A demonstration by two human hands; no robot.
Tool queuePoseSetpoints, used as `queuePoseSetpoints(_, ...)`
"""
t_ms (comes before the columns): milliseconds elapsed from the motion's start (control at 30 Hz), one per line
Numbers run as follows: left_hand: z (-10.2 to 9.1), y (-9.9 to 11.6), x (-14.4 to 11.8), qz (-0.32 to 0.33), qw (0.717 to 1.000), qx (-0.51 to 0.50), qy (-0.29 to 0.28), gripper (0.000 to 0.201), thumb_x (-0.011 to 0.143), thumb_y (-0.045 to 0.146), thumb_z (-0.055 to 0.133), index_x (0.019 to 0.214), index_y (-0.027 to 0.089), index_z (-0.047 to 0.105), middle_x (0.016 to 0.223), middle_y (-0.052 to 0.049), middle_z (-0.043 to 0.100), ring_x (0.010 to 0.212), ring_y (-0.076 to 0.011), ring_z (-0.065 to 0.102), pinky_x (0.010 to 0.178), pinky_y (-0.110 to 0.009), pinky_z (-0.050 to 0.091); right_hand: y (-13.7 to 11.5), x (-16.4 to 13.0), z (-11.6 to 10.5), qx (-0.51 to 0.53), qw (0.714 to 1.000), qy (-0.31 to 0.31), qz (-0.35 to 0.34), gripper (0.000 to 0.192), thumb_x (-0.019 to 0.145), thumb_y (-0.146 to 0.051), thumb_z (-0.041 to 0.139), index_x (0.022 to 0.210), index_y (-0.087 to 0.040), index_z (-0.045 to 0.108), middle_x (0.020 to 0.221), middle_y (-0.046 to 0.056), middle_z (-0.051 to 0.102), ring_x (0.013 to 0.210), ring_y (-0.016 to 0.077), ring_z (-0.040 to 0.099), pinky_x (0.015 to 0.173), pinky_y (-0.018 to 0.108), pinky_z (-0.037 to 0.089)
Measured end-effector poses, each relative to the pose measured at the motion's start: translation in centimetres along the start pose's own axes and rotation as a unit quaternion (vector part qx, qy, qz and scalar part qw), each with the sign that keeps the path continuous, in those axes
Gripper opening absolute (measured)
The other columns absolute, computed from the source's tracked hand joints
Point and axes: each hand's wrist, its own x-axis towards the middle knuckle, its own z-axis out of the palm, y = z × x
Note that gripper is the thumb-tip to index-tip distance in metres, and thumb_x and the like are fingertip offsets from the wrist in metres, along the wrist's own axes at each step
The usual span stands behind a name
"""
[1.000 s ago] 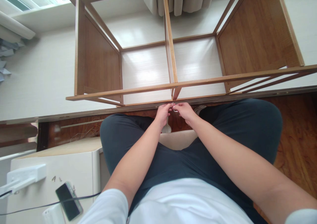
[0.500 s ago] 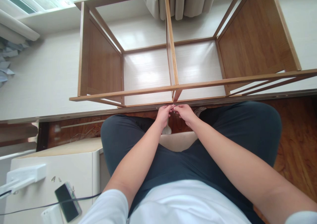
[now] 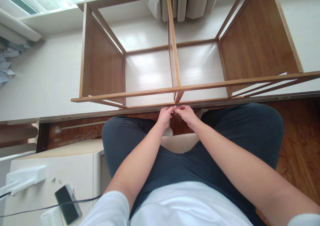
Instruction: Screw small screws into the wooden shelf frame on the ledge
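Observation:
My left hand (image 3: 165,116) and my right hand (image 3: 187,114) meet fingertip to fingertip just below the front of a wooden furniture frame (image 3: 140,94). Both are closed in a pinch around a tiny, thin metal piece, by its look a screw (image 3: 175,113); the fingers cover most of it. Directly above them, the frame's middle divider (image 3: 173,49) joins the front rail. Whether the fingertips touch the wood, I cannot tell.
The frame rests on a pale ledge (image 3: 50,69). At lower left, a white cabinet (image 3: 82,172) carries a phone (image 3: 67,202), several small screws (image 3: 53,181), a white plug block (image 3: 37,174) and a black cable (image 3: 45,208). My knees flank my hands above the wooden floor (image 3: 300,146).
My fingers have shifted slightly around the small metal piece, and less of it shows now. The view has tilted a little; the frame and cabinet things stay put.

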Motion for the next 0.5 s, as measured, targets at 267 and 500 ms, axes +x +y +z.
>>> queuePoseSetpoints(267, -0.05, -0.15, 0.12, -0.006, 1.0, -0.002, -0.002, 0.026, 0.063, 0.037, 0.082, 0.073, 0.016, 0.07, 0.071, -0.002, 0.062, 0.068, -0.0123, 0.05, 0.06, -0.026, 0.029, 0.08, -0.07, -0.01, -0.025, 0.999, 0.006, -0.022, 0.028, 0.059, -0.044, 0.071, 0.066, -0.02, 0.057, 0.062, -0.002, 0.057, 0.062, 0.0137, 0.047, 0.062, 0.028, 0.037)
queuePoseSetpoints(500, -0.06, -0.13, 0.12, -0.008, 1.0, -0.003, -0.002, 0.03, 0.061, 0.039, 0.084, 0.075, 0.017, 0.07, 0.074, -0.003, 0.063, 0.071, -0.0128, 0.05, 0.061, -0.026, 0.029, 0.03, -0.08, -0.04, -0.034, 0.999, 0.005, -0.021, 0.028, 0.059, -0.043, 0.07, 0.064, -0.02, 0.056, 0.06, -0.003, 0.055, 0.06, 0.0127, 0.045, 0.062, 0.028, 0.036)
